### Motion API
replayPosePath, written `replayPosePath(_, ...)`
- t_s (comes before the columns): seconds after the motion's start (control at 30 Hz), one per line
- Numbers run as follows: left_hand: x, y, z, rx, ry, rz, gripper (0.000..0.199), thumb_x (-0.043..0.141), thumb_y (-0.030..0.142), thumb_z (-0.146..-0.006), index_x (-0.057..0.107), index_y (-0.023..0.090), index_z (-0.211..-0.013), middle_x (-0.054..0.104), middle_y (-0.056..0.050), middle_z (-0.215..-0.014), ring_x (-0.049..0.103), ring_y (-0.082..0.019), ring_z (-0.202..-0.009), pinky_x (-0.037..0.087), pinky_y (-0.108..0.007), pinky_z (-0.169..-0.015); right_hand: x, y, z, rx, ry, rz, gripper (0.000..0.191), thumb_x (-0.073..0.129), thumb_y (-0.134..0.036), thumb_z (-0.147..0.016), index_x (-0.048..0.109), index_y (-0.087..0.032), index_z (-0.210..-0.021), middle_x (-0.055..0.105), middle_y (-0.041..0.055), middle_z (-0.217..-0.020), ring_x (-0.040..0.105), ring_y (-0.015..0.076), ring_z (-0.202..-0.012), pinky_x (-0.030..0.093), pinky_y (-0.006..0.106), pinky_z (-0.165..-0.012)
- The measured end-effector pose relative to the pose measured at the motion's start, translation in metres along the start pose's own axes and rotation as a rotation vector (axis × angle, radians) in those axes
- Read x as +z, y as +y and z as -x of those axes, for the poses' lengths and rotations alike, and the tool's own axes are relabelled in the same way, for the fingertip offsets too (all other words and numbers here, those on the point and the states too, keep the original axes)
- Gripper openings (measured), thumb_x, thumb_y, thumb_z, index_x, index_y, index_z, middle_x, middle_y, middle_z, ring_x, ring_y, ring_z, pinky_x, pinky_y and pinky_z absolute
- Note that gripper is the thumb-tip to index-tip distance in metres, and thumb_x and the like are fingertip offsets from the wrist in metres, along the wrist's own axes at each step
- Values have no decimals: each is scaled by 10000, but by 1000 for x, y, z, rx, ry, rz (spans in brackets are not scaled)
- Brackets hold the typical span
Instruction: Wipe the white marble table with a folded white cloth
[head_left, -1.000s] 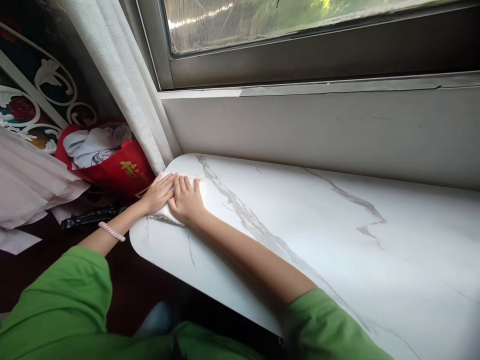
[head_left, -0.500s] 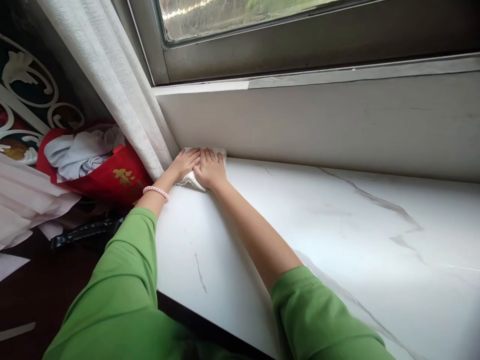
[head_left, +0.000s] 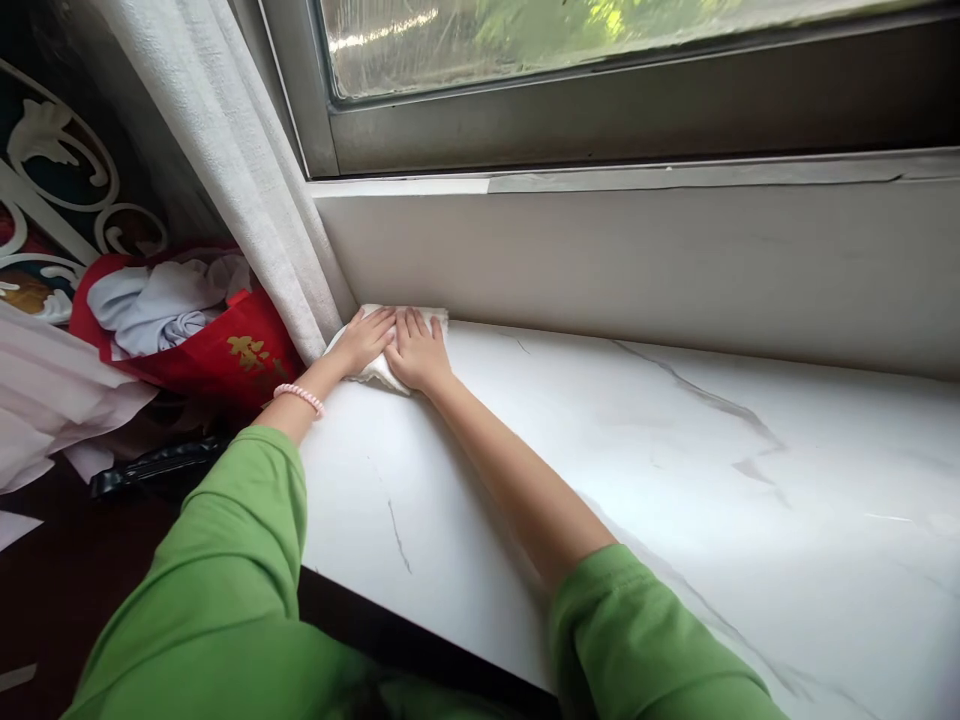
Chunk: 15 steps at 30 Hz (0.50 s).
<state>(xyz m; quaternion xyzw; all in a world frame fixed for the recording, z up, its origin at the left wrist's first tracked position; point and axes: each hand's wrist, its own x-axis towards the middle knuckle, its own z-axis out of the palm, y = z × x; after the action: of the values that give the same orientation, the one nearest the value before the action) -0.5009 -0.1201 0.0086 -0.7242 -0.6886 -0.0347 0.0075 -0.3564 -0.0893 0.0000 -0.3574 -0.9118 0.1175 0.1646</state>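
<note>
A white cloth (head_left: 382, 372) lies spread in the far left corner of a white marble-patterned sill (head_left: 480, 480), against the wall under the window. My left hand (head_left: 365, 341) rests flat on the cloth's left side, fingers stretched out; a pink beaded bracelet (head_left: 298, 397) circles that wrist. Beside it, my right hand (head_left: 418, 352) presses flat on the cloth too, its fingers extended and slightly spread. The two hands touch or nearly touch at the fingers. Much of the cloth is hidden beneath them.
A pale curtain (head_left: 240, 170) hangs close to my left hand. Left of the sill, a red bag (head_left: 202, 365) holds light-coloured fabric (head_left: 176, 300). Above stands the metal window frame (head_left: 525, 130). The sill's dark front edge (head_left: 420, 640) runs close to my body.
Both hands have stayed flat on the cloth and slid slightly down-left in the picture. More of the cloth shows at its left side. The view has tilted a little.
</note>
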Motion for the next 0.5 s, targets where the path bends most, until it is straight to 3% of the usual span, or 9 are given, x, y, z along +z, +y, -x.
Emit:
replayPosePath(0.3, -3, 45, 83, -51, 62, 40, 512, 255, 273, -948, 328, 139, -1436, 302, -81, -1522, 227, -180, -1415, 91, -431, -1169, -15, -23, 73, -102, -58, -9, 645, 228, -352, -935, 219, 8, -1469, 221, 176, -1541, 159, 248, -1430, 56, 456, -1146)
replayPosePath(0.5, -10, 100, 147, -39, 96, 58, 517, 246, 257, -943, 351, 103, -1426, 334, -107, -1503, 250, -207, -1408, 103, -457, -1173, -32, -33, 147, -209, -77, 16, 650, 265, -319, -924, 217, 46, -1460, 201, 212, -1534, 128, 297, -1433, 44, 496, -1150)
